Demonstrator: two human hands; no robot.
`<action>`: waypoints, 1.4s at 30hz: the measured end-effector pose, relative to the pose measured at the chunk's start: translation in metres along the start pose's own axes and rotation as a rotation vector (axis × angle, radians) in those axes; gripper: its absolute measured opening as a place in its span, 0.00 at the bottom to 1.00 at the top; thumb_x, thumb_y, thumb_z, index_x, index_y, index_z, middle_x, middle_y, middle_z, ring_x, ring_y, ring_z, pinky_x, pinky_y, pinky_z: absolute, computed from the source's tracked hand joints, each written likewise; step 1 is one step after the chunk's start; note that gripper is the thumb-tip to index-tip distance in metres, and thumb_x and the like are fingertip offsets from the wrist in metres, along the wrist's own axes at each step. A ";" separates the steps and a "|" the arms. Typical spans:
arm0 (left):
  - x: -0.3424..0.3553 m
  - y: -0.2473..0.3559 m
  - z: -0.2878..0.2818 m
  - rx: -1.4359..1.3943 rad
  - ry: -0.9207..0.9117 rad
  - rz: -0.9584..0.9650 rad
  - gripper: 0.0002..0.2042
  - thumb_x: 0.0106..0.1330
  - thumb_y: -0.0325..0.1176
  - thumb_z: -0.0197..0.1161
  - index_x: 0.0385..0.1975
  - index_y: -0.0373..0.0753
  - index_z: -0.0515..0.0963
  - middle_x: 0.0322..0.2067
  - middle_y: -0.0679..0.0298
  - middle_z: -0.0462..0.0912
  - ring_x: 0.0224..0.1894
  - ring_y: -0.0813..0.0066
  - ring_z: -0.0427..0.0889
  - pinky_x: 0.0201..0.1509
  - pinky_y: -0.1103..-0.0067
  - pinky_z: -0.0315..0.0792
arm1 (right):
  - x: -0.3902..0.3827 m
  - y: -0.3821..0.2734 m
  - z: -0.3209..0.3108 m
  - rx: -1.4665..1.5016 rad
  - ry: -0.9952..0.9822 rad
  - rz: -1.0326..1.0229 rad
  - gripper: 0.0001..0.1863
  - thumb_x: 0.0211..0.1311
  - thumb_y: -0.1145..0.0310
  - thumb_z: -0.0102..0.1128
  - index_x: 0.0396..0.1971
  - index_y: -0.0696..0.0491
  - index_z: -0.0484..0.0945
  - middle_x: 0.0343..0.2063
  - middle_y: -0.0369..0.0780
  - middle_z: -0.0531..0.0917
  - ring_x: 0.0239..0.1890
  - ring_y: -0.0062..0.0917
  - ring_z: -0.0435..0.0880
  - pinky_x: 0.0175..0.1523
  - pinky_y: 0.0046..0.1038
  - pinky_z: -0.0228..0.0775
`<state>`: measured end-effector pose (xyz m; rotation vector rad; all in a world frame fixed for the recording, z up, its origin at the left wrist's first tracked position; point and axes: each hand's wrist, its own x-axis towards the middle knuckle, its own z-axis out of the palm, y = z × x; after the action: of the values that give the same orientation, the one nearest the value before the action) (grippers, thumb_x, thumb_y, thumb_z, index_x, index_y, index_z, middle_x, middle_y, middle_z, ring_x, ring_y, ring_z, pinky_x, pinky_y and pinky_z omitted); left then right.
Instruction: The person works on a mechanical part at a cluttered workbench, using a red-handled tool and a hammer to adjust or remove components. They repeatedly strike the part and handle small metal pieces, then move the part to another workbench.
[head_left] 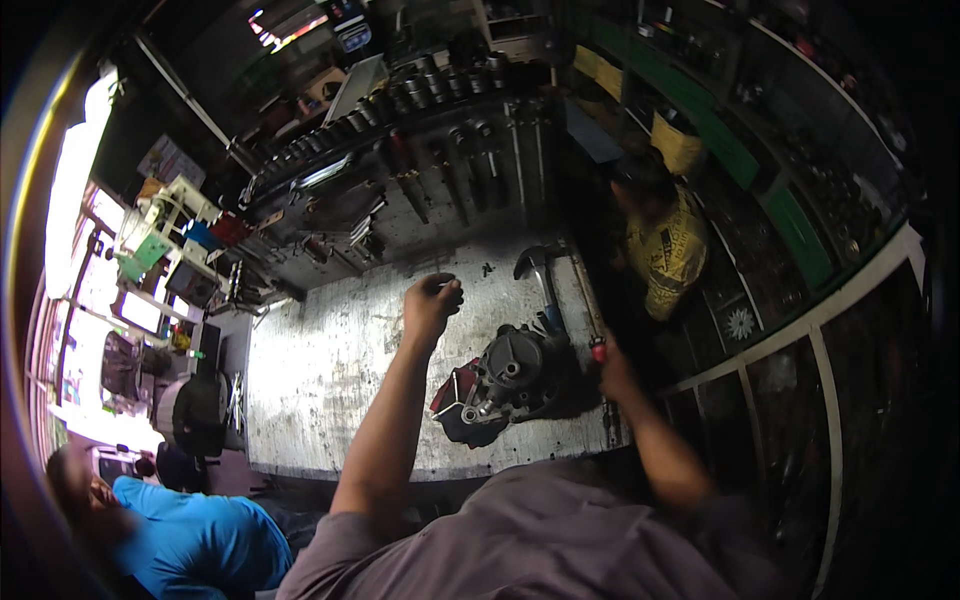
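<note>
My left hand (432, 308) is raised over the metal-topped workbench (310, 350), its fingers curled together; whatever may be in them is hidden. Small dark screws (487, 268) lie just beyond it. At the bench's right edge, my right hand (618, 372) is closed around a red-handled tool (598, 350), of which only the red part shows clearly. Between my arms sits a dark round engine casing (512, 360), with a red cloth (452, 388) under its left side. A claw hammer (537, 268) lies behind the casing, its head away from me.
Sockets (420, 92) line a rack at the back, above hanging hand tools (405, 180). A person in a yellow patterned shirt (672, 250) is beyond the bench at right. Another in a blue shirt (205, 535) is at lower left. A metal gear (740, 323) lies at right.
</note>
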<state>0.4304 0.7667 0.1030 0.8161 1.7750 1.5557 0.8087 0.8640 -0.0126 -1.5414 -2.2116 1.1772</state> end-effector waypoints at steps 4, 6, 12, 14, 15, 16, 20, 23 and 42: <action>0.094 -0.079 0.009 0.526 0.037 -0.105 0.13 0.65 0.33 0.74 0.47 0.36 0.91 0.37 0.50 0.94 0.40 0.63 0.95 0.46 0.70 0.86 | 0.001 -0.004 0.030 0.082 0.055 -0.152 0.45 0.67 0.62 0.70 0.80 0.57 0.60 0.64 0.60 0.80 0.68 0.56 0.80 0.72 0.46 0.73; 0.131 -0.110 0.019 0.667 0.050 -0.025 0.14 0.61 0.34 0.75 0.45 0.39 0.92 0.40 0.49 0.93 0.43 0.54 0.94 0.51 0.66 0.86 | 0.001 -0.010 0.032 -0.012 0.120 -0.188 0.48 0.65 0.57 0.72 0.80 0.57 0.59 0.62 0.57 0.81 0.64 0.54 0.81 0.70 0.45 0.74; 0.171 -0.149 0.030 1.056 -0.137 0.307 0.16 0.60 0.40 0.76 0.46 0.42 0.93 0.44 0.50 0.93 0.48 0.54 0.94 0.54 0.66 0.86 | -0.028 -0.020 0.017 0.283 0.142 -0.348 0.49 0.62 0.55 0.79 0.76 0.59 0.62 0.61 0.59 0.81 0.65 0.55 0.82 0.68 0.46 0.75; 0.164 -0.151 0.020 0.782 -0.111 0.193 0.20 0.60 0.39 0.76 0.52 0.40 0.91 0.45 0.52 0.94 0.48 0.58 0.94 0.54 0.68 0.85 | -0.038 -0.021 0.012 0.339 0.098 -0.279 0.48 0.62 0.58 0.81 0.75 0.60 0.64 0.64 0.61 0.80 0.67 0.56 0.81 0.70 0.48 0.73; 0.161 -0.149 0.014 0.602 -0.127 0.104 0.24 0.60 0.37 0.76 0.57 0.37 0.88 0.45 0.53 0.94 0.48 0.61 0.94 0.55 0.69 0.85 | -0.040 -0.022 0.012 0.309 0.121 -0.286 0.47 0.62 0.59 0.80 0.76 0.59 0.63 0.65 0.61 0.79 0.68 0.55 0.80 0.71 0.48 0.73; 0.155 -0.146 0.005 0.442 -0.176 0.007 0.27 0.61 0.36 0.75 0.62 0.36 0.84 0.48 0.51 0.94 0.51 0.61 0.94 0.57 0.70 0.84 | -0.045 -0.023 0.010 0.277 0.155 -0.297 0.47 0.63 0.61 0.79 0.77 0.58 0.62 0.66 0.61 0.78 0.70 0.55 0.79 0.72 0.47 0.71; 0.090 -0.132 -0.022 0.385 -0.072 0.177 0.27 0.68 0.29 0.67 0.68 0.35 0.78 0.54 0.49 0.91 0.57 0.57 0.91 0.62 0.68 0.82 | -0.055 -0.026 0.003 0.177 0.186 -0.198 0.47 0.65 0.67 0.76 0.80 0.54 0.60 0.70 0.60 0.75 0.74 0.54 0.74 0.77 0.46 0.67; -0.010 -0.119 -0.040 0.467 -0.149 0.202 0.25 0.67 0.25 0.65 0.66 0.36 0.79 0.57 0.50 0.89 0.60 0.55 0.89 0.65 0.66 0.80 | -0.067 -0.029 -0.014 0.046 0.236 -0.120 0.47 0.63 0.73 0.74 0.81 0.52 0.60 0.72 0.56 0.73 0.75 0.47 0.73 0.78 0.43 0.66; -0.192 -0.126 -0.049 1.182 -0.024 0.218 0.11 0.67 0.31 0.65 0.47 0.40 0.83 0.45 0.54 0.82 0.49 0.48 0.83 0.56 0.57 0.77 | -0.037 -0.070 -0.056 0.009 -0.343 -0.682 0.44 0.56 0.66 0.78 0.74 0.58 0.70 0.71 0.54 0.75 0.77 0.50 0.70 0.80 0.43 0.65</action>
<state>0.5028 0.5712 -0.0053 1.5587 2.6089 0.4339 0.8078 0.8496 0.0835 -0.4957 -2.6054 1.2601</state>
